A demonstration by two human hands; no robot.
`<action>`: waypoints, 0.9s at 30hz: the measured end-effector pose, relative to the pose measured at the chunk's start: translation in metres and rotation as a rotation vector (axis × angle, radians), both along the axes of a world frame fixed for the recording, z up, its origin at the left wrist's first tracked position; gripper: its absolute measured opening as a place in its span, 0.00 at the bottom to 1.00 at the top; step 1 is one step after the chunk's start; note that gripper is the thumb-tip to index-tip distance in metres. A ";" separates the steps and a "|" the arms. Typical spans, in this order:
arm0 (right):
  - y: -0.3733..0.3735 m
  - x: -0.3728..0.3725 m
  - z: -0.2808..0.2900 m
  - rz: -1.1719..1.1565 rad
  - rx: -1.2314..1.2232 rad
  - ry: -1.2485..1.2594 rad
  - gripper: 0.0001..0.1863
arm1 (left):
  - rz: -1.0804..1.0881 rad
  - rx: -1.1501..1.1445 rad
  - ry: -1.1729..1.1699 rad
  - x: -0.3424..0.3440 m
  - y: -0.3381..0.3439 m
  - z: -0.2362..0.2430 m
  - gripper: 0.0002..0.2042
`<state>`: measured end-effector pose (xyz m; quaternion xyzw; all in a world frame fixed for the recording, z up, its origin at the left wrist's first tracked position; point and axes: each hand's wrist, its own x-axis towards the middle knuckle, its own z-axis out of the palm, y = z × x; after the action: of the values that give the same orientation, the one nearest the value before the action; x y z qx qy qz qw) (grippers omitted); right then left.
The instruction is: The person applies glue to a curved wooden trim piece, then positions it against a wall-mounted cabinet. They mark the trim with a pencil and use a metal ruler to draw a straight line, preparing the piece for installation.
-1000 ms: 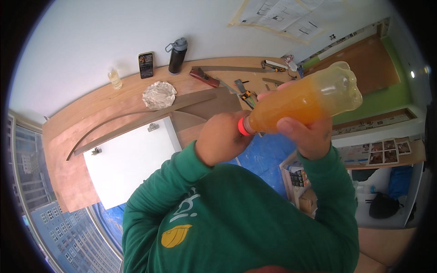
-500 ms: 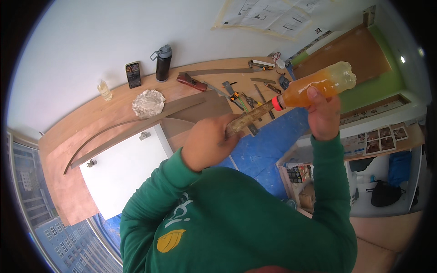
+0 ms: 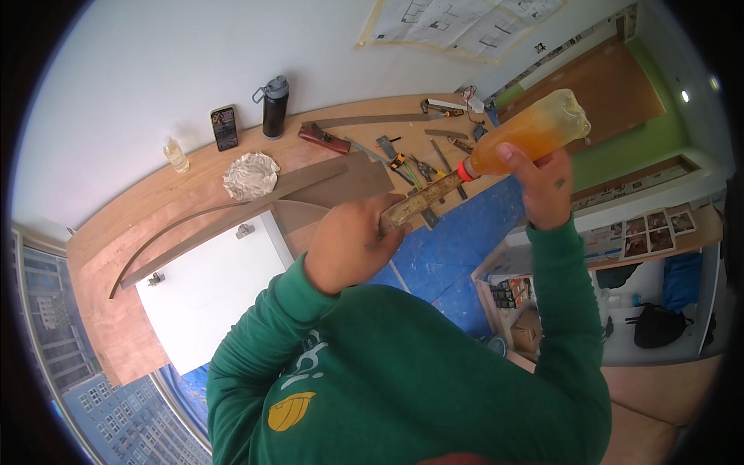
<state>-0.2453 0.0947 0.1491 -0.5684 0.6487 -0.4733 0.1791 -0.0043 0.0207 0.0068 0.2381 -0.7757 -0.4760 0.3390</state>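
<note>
My left hand [image 3: 345,244] is closed around the near end of a narrow, stained wooden strip [image 3: 425,199], which points up and to the right. In my right hand [image 3: 549,190] is a clear plastic bottle [image 3: 531,133] of orange, glue-like liquid. The bottle is tilted, its base up to the right and its red cap [image 3: 465,171] down at the strip's far end. Whether the cap touches the strip I cannot tell. Its clear base end looks mostly free of orange liquid.
Beyond my hands, a curved wooden bench [image 3: 201,159] holds a red-brown hand plane [image 3: 324,139], a crumpled cloth [image 3: 251,175], a phone [image 3: 225,128], a dark drink bottle [image 3: 275,108] and several small tools. A white board [image 3: 213,291] with clips lies nearer left. Blue sheeting [image 3: 453,260] covers the floor.
My right hand and the tilted bottle have shifted slightly left, and the bottle's base has risen a little. My left hand keeps its hold on the strip.
</note>
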 end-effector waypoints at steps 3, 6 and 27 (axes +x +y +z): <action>0.000 0.020 0.001 0.057 0.016 -0.012 0.17 | 0.007 0.003 -0.012 0.001 0.000 0.001 0.19; -0.002 0.018 0.005 0.044 0.046 0.023 0.17 | 0.024 -0.023 -0.005 0.001 -0.001 0.001 0.20; -0.015 0.014 0.001 0.027 0.027 -0.014 0.15 | 0.004 0.000 -0.014 0.003 -0.009 -0.001 0.20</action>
<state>-0.2317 0.0797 0.1502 -0.5713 0.6459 -0.4660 0.1980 -0.0015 0.0119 0.0053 0.2431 -0.7777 -0.4734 0.3346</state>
